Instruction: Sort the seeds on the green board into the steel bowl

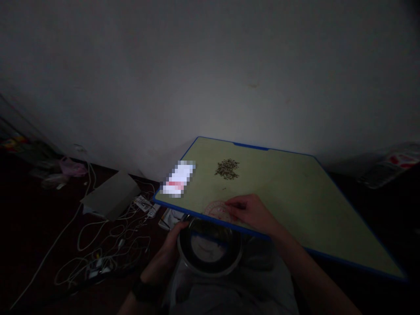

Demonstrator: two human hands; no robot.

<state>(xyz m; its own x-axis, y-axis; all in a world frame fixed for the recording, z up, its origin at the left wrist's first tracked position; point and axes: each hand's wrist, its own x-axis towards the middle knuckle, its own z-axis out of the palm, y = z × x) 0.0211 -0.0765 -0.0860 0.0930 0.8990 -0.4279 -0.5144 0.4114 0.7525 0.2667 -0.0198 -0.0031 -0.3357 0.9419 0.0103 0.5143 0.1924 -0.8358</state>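
Head view: yr L hand (175, 238) is part-closed on the round, shiny metal bowl (210, 272), thumb over its rim at abt 10 o'clock, other fingers hidden. The bowl sits over yr lap, just past the near edge of the pale yellow-green, flat tabletop w/ blue edging (278, 197).

Yr R hand (250, 213) is nearly closed, fingers bent, pinching the clear, round plastic disc w/ red markings (216, 210) by its 3 o'clock side. Disc is at the tabletop's near edge, bowl at its 6 o'clock; can't tell if disc touches the top.

From the disc: loose patch of small, dark brown grains (227, 169) btwn 12 & 1 o'clock; lit rectangular phone w/ white screen, blurred (179, 178), at 10 o'clock, flat on the top.

Off the table, at the phone's 9 o'clock: grey, angular box (111, 194), white, thin, tangled cables (121, 232) twd its 6 o'clock, pink, crumpled plastic bag (72, 167) at its 10 o'clock
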